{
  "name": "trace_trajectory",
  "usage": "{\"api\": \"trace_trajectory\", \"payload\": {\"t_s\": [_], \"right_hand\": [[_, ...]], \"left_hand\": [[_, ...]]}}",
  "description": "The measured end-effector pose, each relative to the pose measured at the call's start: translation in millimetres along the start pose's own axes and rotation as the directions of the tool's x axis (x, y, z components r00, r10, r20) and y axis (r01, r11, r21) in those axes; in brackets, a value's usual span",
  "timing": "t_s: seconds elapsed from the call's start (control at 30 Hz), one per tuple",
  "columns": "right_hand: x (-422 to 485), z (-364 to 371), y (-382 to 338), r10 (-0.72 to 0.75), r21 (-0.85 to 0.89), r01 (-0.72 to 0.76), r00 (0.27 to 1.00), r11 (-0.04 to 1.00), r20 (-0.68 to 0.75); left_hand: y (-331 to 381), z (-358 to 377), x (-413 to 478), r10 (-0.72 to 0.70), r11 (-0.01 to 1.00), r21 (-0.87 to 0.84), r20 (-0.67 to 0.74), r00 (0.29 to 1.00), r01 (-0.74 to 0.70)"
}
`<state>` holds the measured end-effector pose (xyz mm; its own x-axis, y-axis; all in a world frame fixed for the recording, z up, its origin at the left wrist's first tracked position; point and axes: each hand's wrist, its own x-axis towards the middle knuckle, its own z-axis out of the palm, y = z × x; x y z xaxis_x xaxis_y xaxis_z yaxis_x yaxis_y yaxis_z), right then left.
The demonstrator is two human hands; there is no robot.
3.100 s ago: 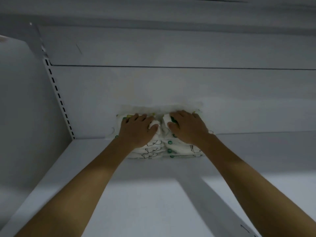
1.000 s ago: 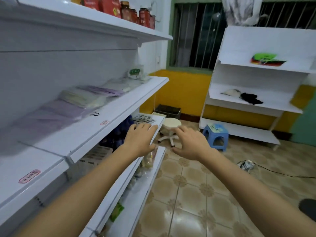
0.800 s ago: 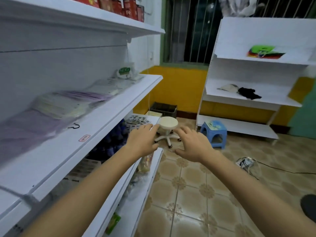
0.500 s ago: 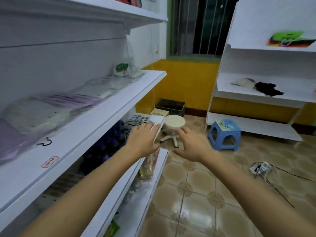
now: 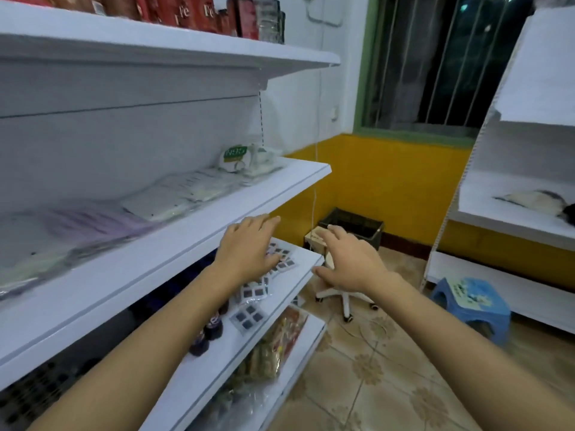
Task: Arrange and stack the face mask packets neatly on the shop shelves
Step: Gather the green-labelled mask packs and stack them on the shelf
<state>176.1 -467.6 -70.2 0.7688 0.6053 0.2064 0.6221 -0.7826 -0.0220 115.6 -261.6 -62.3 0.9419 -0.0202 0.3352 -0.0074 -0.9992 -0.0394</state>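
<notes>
Clear face mask packets lie in a row on the middle white shelf [image 5: 199,231]: purple ones [image 5: 93,222] at the left, white ones [image 5: 189,191] in the middle, and a green-labelled packet [image 5: 239,155] at the far end. My left hand [image 5: 249,247] hangs open in the air in front of the shelf edge, fingers straight, holding nothing. My right hand [image 5: 348,262] is open too, over the aisle, to the right of the shelves. Neither hand touches a packet.
Red jars [image 5: 199,12] line the top shelf. The lower shelf [image 5: 298,269] carries flat packets with dark squares and small dark bottles [image 5: 211,329]. A white stool [image 5: 342,297], a blue stool [image 5: 469,306] and a black crate [image 5: 354,225] stand on the tiled floor. Another white shelf unit [image 5: 513,219] stands at the right.
Both hands left the stack of packets they pressed against the shelf back. The view then turned right along the aisle and came closer to the shelves; both hands stay stretched out and open.
</notes>
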Motion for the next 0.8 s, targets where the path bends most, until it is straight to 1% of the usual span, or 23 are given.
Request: {"api": "trace_trajectory", "payload": {"t_s": [0.07, 0.17, 0.27, 0.4, 0.53, 0.63, 0.73, 0.8], "right_hand": [[21.3, 1.9, 13.1, -0.033, 0.043, 0.033, 0.999, 0.999, -0.007], [62.0, 3.5, 28.1, -0.079, 0.11, 0.084, 0.996, 0.99, -0.048], [106.1, 7.6, 37.2, -0.124, 0.147, 0.137, 0.988, 0.98, -0.093], [170.6, 20.2, 44.6, -0.175, 0.167, 0.194, 0.977, 0.967, -0.124], [250.2, 28.9, 56.1, -0.211, 0.132, 0.225, 0.972, 0.965, -0.107], [307.2, 34.7, 67.6, -0.21, 0.114, 0.22, 0.973, 0.969, -0.094], [352.6, 45.5, 80.6, -0.185, 0.139, 0.197, 0.978, 0.971, -0.096], [380.4, 53.1, 89.6, -0.166, 0.158, 0.177, 0.983, 0.971, -0.082]], "left_hand": [[-7.1, -4.8, 17.5, -0.073, 0.997, -0.027, -0.033, 0.997, 0.072], [-24.7, -10.1, 47.1, -0.181, 0.982, -0.068, -0.127, 0.975, 0.174], [-43.5, -4.1, 76.9, -0.229, 0.973, -0.059, -0.169, 0.959, 0.222], [-71.5, 18.3, 128.8, -0.24, 0.971, -0.032, -0.149, 0.959, 0.238], [-108.8, 43.2, 195.7, -0.27, 0.963, -0.024, -0.153, 0.951, 0.269], [-138.8, 57.9, 245.1, -0.27, 0.963, -0.014, -0.124, 0.955, 0.271], [-159.5, 75.4, 285.9, -0.248, 0.967, -0.08, -0.066, 0.967, 0.242], [-165.2, 90.5, 304.6, -0.237, 0.969, -0.082, -0.017, 0.971, 0.235]]}}
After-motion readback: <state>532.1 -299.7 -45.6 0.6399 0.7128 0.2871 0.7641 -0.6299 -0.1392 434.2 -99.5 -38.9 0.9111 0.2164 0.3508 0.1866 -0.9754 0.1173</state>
